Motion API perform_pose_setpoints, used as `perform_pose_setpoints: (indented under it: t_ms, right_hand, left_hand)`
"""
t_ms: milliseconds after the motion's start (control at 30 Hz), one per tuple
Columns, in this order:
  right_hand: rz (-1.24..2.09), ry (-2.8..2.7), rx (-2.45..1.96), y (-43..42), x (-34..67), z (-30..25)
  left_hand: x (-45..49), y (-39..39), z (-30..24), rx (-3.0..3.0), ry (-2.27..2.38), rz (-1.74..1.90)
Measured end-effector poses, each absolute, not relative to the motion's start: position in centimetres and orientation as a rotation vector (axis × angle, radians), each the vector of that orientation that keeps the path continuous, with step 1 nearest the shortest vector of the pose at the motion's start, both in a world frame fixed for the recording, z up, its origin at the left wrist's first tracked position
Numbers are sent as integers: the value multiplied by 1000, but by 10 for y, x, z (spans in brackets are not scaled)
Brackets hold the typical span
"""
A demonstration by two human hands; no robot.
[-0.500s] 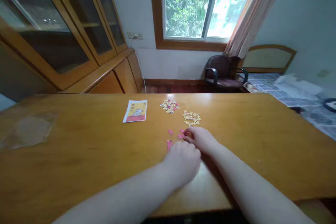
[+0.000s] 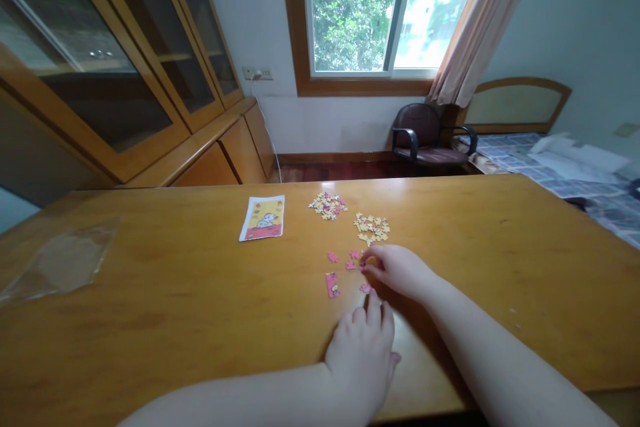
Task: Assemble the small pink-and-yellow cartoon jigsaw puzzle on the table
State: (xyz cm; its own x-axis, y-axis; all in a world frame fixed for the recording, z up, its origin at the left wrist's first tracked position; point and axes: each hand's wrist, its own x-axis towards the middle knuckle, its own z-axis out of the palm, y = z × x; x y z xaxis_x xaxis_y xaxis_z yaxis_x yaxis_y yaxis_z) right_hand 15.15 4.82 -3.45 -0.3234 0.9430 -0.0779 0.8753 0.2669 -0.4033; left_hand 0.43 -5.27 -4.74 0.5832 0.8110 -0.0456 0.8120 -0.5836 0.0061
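My left hand (image 2: 363,343) lies low over the table with its fingers stretched out, and the index fingertip is at a pink puzzle piece (image 2: 365,287). Just beyond it, my right hand (image 2: 400,270) has its thumb and fingers curled around a small pink-and-dark puzzle piece (image 2: 363,267), partly hidden by the fingertips. Left of my hands lies a small joined pink section (image 2: 333,285). Loose pink pieces (image 2: 351,265) are scattered between it and my right fingers, with another pink piece (image 2: 333,257) apart from them.
Behind my hands sit a heap of yellow pieces (image 2: 373,228) and a mixed heap (image 2: 327,205). A picture card (image 2: 263,218) with a white animal lies to the left. Farther left is a clear plastic bag (image 2: 67,260). The wooden table (image 2: 200,320) ends close to me.
My left hand has drawn back toward me and opened from a curled shape, uncovering the joined section and a pink piece. My right hand stays by the loose pieces. The view has shifted slightly.
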Motion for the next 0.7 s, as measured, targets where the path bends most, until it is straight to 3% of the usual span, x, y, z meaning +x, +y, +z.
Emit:
perform_pose_setpoints:
  t_ms: [233, 700]
  right_hand:
    - [703, -2449, -1628, 52, 156, -35]
    - [635, -2465, -1716, 49, 152, -22]
  left_hand:
    - [7, -50, -46, 2717, 1449, -179]
    - [3, -49, -40, 2721, 1405, -225]
